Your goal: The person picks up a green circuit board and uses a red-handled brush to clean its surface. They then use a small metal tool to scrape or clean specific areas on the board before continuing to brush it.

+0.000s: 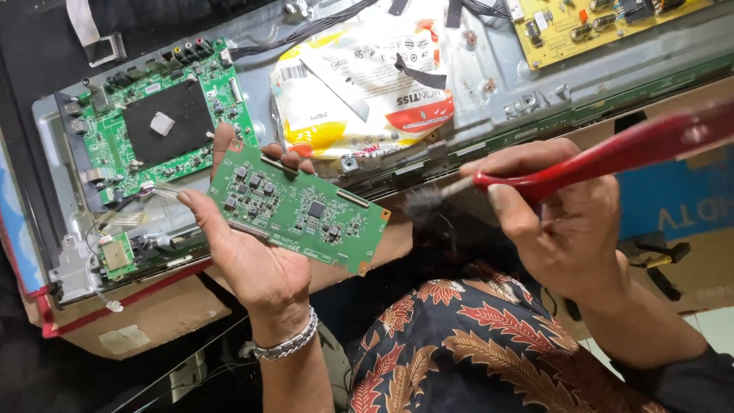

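Observation:
My left hand (248,245) holds a small long green circuit board (298,206) flat above the edge of an opened flat-screen chassis, thumb on its left end, fingers behind its top edge. A metal chain bracelet sits on that wrist. My right hand (562,218) grips a red-handled brush (612,157); its dark bristles (424,205) hang just right of the board's right end, close to it but apart.
A larger green main board (164,118) with a black heat spreader is mounted at the left of the grey metal chassis (489,61). A yellow-white plastic wrapper (359,76) lies mid-top, a yellow board (589,23) top right. Cardboard lies underneath; my patterned lap is below.

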